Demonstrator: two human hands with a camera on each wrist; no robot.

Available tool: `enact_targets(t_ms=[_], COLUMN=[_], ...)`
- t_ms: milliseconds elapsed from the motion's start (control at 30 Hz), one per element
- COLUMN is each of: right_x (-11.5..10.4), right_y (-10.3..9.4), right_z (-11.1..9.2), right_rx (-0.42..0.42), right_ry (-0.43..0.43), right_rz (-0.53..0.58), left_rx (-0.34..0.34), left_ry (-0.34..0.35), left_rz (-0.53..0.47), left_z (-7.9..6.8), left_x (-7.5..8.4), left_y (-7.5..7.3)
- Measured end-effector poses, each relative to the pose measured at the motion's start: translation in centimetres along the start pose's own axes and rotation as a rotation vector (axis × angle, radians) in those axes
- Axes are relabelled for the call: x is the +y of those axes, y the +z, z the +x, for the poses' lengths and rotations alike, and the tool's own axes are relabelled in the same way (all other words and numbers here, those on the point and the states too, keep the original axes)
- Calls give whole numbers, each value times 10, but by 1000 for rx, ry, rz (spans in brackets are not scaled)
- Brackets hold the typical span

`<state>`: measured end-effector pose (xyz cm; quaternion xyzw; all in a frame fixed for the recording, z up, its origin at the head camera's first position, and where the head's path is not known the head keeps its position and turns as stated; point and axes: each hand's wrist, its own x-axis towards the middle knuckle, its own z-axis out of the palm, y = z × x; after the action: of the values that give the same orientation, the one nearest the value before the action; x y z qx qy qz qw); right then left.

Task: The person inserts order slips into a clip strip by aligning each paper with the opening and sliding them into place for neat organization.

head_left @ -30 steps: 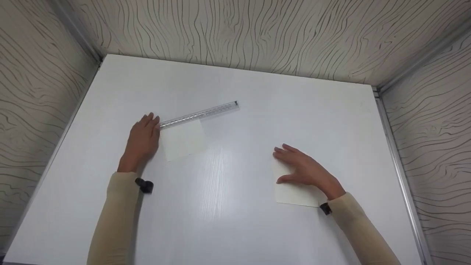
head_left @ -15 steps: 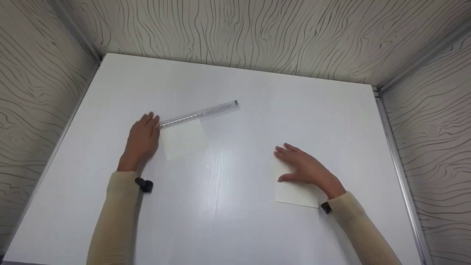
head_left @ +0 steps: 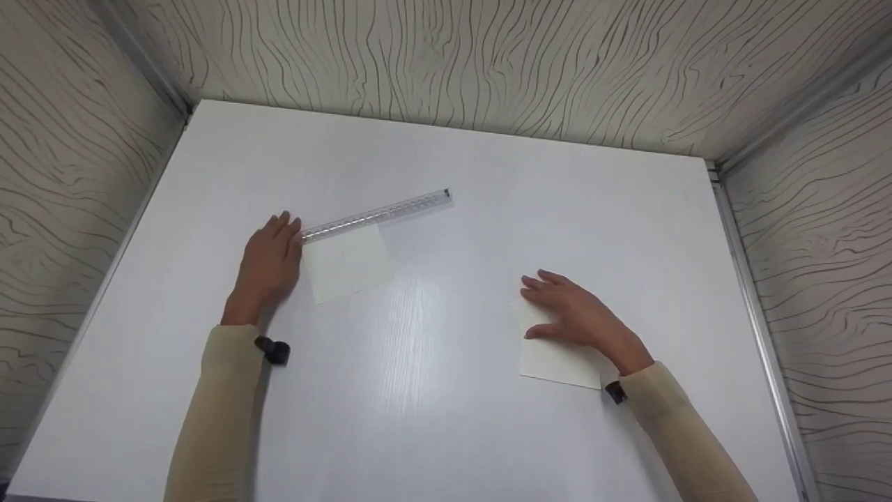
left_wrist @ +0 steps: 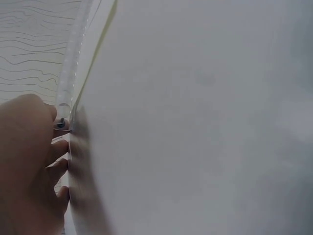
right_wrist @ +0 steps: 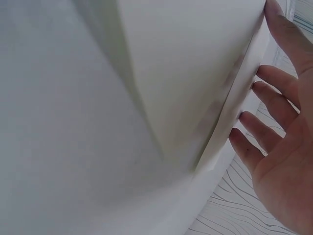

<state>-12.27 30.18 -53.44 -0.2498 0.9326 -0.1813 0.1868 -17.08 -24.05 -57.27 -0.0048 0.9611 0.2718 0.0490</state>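
A clear plastic ruler (head_left: 390, 211) lies slanted on the white table. My left hand (head_left: 270, 261) rests at the ruler's left end, fingers extended, its thumb side touching that end. Just below the ruler is a pale cream sheet of paper (head_left: 348, 266), its top edge partly under it. My right hand (head_left: 582, 319) lies spread over a second cream sheet (head_left: 561, 362), thumb and fingers apart. In the right wrist view this paper (right_wrist: 181, 54) has a raised near edge and a dark slit by the thumb; whether it is folded or two layers I cannot tell.
The white tabletop (head_left: 446, 432) runs between and around both hands. Walls with a wavy line pattern (head_left: 446, 63) close in the back and both sides. Metal rails (head_left: 763, 321) run along the side edges.
My right thumb has moved slightly away from me, and the near edge of the right sheet has moved slightly the same way. The left hand, ruler and left sheet look unchanged.
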Motion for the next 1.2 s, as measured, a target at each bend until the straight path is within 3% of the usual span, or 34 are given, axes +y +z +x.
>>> enact_targets(t_ms=[600,867,1200], right_x=[1,0,-1], right_y=[0,-1,-4], right_z=[0,2,6], right_rx=[49,155,221], right_ry=[0,-19,-61], right_rz=[39,109,38], left_rx=[2,2,11], left_ry=[-14,-24,-29], left_rz=[20,9,36], left_z=[2,2,2], left_x=[-1,-1,-1], left_y=[3,3,4])
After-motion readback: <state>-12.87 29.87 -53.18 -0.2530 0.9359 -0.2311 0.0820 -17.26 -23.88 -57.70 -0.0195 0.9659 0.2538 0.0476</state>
